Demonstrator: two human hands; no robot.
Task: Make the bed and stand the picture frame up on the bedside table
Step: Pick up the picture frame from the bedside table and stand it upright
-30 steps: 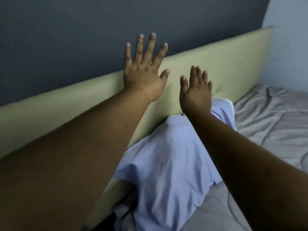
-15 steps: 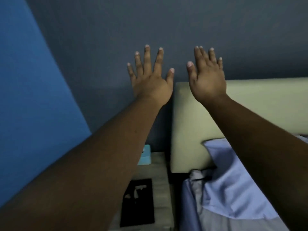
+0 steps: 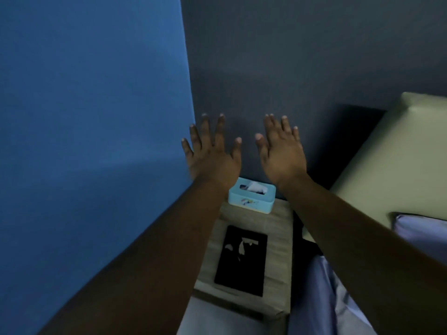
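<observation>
One head cam only, looking fwd and steeply down past both outstretched arms. Bedside table (image 3: pixel 278 228) sits close below; no 2nd view to overlap.

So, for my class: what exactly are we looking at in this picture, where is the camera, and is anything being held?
The camera sits on a person's head, looking forward and down, so you see their own two bare arms reaching out. The left hand and right hand are open with fingers spread, and hold nothing. Below them is a bedside table. On it a black picture frame lies flat, and a light blue tissue box stands at the back by the wall. At right are the headboard and a pillow.
</observation>
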